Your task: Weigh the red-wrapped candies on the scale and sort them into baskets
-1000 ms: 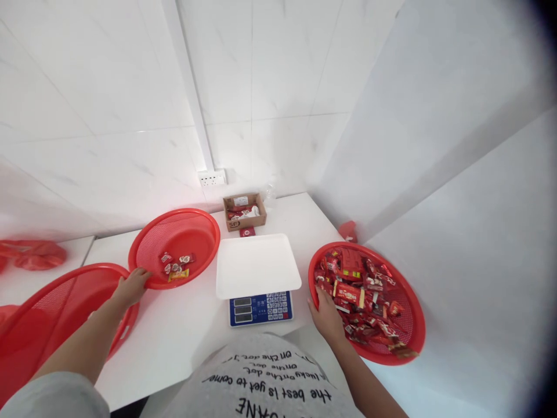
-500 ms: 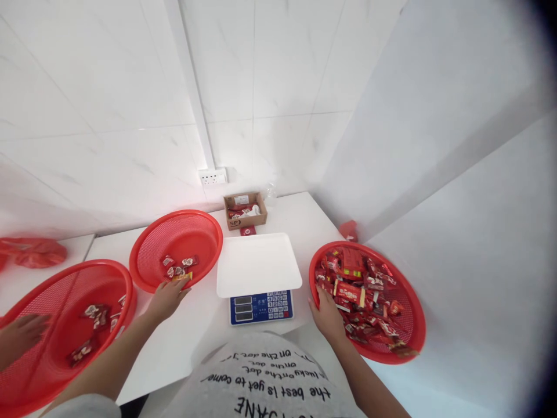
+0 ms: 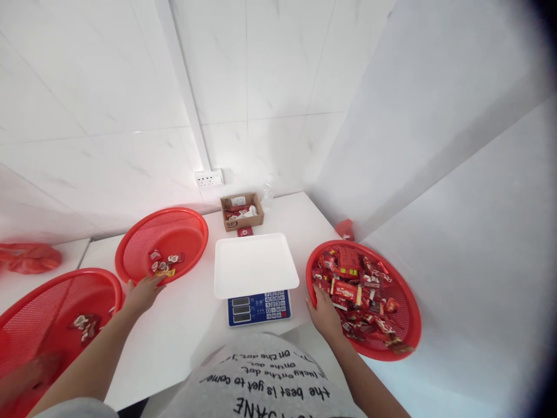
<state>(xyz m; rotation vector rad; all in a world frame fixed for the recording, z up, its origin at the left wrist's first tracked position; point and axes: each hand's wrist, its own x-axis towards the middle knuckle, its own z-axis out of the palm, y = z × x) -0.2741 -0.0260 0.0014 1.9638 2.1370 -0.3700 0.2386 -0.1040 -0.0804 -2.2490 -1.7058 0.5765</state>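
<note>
My left hand [image 3: 145, 292] grips the near rim of a round red plastic basket [image 3: 161, 219], its fingers over the edge. A few red-wrapped snacks [image 3: 176, 258] and a yellow packet [image 3: 166, 273] lie inside. At the right, my right hand [image 3: 324, 313] holds the left rim of another red basket [image 3: 413, 302], thumb outside and fingers inside. This one is heaped with red snack packets [image 3: 348, 290] and tilts past the table edge. Between my hands stands a digital scale with a bare white pan [image 3: 256, 265] and a blue keypad panel [image 3: 258, 307].
A third red basket [image 3: 65, 277] with some packets is at the lower left, a co-worker's blurred hand [image 3: 32, 374] in it. Behind the scale sit a small cardboard box [image 3: 242, 212] of packets and a red packet [image 3: 245, 231]. A red plastic bag [image 3: 30, 258] lies far left.
My left hand and its basket have shifted left, away from the scale. The co-worker's hand has moved lower over the left basket. My right hand keeps its hold.
</note>
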